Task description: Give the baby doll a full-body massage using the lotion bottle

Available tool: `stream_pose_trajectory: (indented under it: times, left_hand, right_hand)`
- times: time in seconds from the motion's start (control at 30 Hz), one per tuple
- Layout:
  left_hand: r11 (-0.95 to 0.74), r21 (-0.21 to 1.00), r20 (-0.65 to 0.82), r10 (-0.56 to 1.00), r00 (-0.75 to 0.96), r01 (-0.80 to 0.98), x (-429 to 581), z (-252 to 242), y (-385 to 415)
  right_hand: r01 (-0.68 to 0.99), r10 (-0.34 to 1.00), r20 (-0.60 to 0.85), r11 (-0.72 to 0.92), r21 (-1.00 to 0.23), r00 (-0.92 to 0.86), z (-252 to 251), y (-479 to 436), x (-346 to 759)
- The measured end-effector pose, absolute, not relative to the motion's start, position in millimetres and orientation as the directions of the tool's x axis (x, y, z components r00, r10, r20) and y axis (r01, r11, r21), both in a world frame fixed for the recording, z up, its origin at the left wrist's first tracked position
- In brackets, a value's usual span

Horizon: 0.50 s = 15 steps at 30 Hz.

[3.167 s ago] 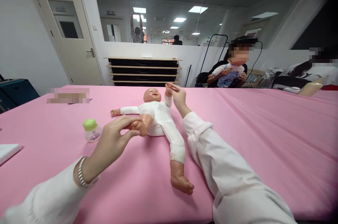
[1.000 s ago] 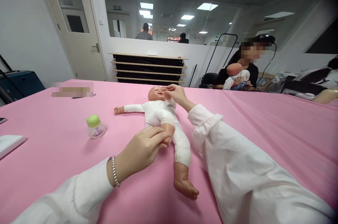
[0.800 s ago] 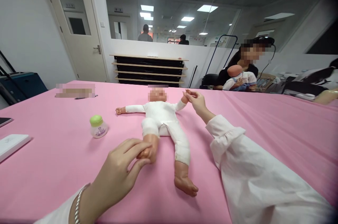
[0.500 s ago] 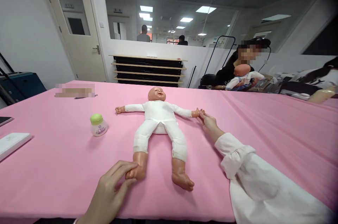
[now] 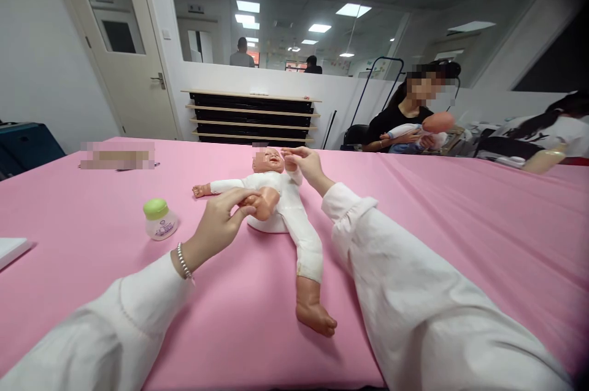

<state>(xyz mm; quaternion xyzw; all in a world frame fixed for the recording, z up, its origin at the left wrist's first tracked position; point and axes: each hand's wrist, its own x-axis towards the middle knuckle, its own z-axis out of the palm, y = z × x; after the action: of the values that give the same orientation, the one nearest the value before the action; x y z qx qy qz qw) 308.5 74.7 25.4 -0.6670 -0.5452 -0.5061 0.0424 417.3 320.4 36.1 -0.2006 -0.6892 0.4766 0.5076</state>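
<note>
Pink-covered counter (image 5: 239, 329), stretching wide, and on it the doll (image 5: 306, 247) lies on its back, white suit on! Left hand (image 5: 218, 222) pinches its foot (image 5: 252, 201), that leg folded up over the body; right hand (image 5: 307, 165), fingers narrowed, grips the doll's raised hand (image 5: 289, 165) beside its head. Left of the doll, a green-lidded bottle (image 5: 161, 222); beyond the doll, stacked shelves (image 5: 253, 115); behind it to the right, a seated person (image 5: 405, 108) cradling another doll (image 5: 437, 124).

Pink-covered table (image 5: 239, 323); on it doll (image 5: 293, 210) face up, green-lidded jar (image 5: 161, 223), white slab (image 5: 11, 251), blurred item (image 5: 118, 156)
</note>
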Motion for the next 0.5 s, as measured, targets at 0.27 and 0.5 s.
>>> stream_pose_trajectory:
  times: [0.27, 0.5]
  left_hand:
    - [-0.441, 0.487, 0.702, 0.711, -0.037, 0.754, 307.4, -10.5, 109.1]
    - [-0.452, 0.418, 0.764, 0.645, -0.036, 0.788, 309.0, 7.6, 83.1]
  right_hand:
    - [0.069, 0.629, 0.296, 0.488, -0.87, -0.719, -0.4, 328.6, 383.8]
    - [-0.165, 0.686, 0.473, 0.467, -0.869, -0.552, 17.1, 325.6, 399.8]
